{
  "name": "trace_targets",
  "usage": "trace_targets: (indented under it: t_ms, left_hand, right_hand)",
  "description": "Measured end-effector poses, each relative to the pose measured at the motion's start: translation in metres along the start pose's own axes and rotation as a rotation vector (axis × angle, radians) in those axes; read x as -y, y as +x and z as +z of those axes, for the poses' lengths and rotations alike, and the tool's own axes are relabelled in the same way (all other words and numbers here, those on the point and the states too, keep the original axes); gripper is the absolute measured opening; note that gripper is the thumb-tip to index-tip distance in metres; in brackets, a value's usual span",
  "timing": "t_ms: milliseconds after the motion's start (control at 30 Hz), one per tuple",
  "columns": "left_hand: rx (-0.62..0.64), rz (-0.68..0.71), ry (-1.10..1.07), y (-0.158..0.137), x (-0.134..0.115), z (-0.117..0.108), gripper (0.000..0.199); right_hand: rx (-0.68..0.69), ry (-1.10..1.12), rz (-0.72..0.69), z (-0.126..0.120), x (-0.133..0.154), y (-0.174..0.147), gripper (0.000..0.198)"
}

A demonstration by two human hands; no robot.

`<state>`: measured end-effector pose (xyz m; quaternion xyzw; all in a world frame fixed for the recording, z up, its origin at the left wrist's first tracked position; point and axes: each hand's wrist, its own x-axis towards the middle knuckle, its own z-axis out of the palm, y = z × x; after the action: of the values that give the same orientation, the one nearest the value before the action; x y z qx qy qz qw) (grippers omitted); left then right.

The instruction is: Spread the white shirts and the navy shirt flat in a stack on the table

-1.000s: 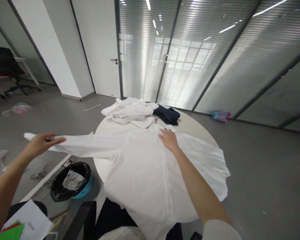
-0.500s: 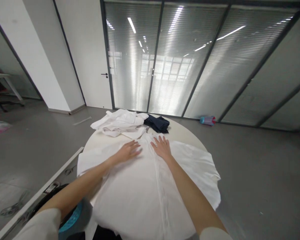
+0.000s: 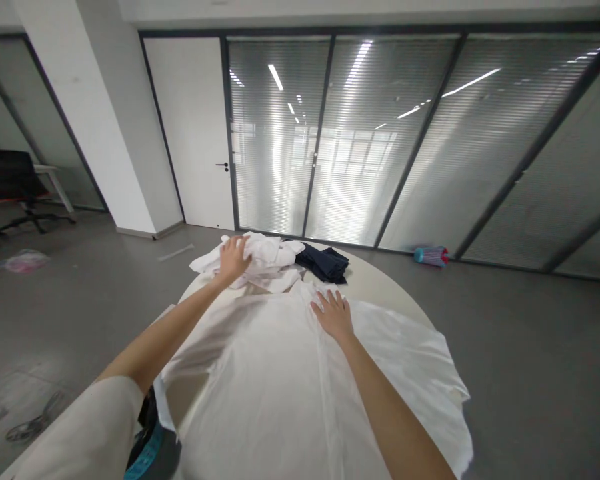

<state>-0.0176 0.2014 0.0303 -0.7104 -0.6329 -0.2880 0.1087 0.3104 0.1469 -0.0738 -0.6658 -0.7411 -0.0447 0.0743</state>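
Note:
A white button-front shirt (image 3: 275, 373) lies spread over a round cream table (image 3: 380, 283), its collar toward the far side and its sleeves out to both sides. My right hand (image 3: 334, 315) rests on the shirt just below the collar, fingers spread. Farther off, my left hand (image 3: 234, 259) is over a heap of white clothes (image 3: 275, 252) at the table's far left, its fingers apart; whether it touches the cloth I cannot tell. Beside the heap sits a folded dark navy garment (image 3: 326, 264).
A blue-rimmed basket (image 3: 147, 453) stands low by the table's left side. Behind are a glass partition (image 3: 360, 153) and a white door (image 3: 193, 133). A blue and pink object (image 3: 431, 256) lies on the floor at right; an office chair (image 3: 15, 183) is at far left.
My left hand has moved from the shirt forward and left to the white heap. My right hand stays near the collar. The view has tilted up a little.

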Motion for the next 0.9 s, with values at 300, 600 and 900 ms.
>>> trace_targets:
  t_ms: [300, 600, 900]
  left_hand:
    - [0.061, -0.149, 0.026, 0.010, 0.049, -0.036, 0.034]
    - [0.070, 0.425, -0.142, -0.082, -0.039, -0.061, 0.048]
    - [0.803, 0.828, -0.496, -0.124, -0.069, -0.105, 0.050]
  right_hand:
    - [-0.017, 0.037, 0.002, 0.000, 0.000, -0.001, 0.059]
    - [-0.325, 0.387, -0.237, -0.029, 0.021, -0.008, 0.071]
    - [-0.095, 0.782, -0.772, -0.055, 0.078, -0.047, 0.028]
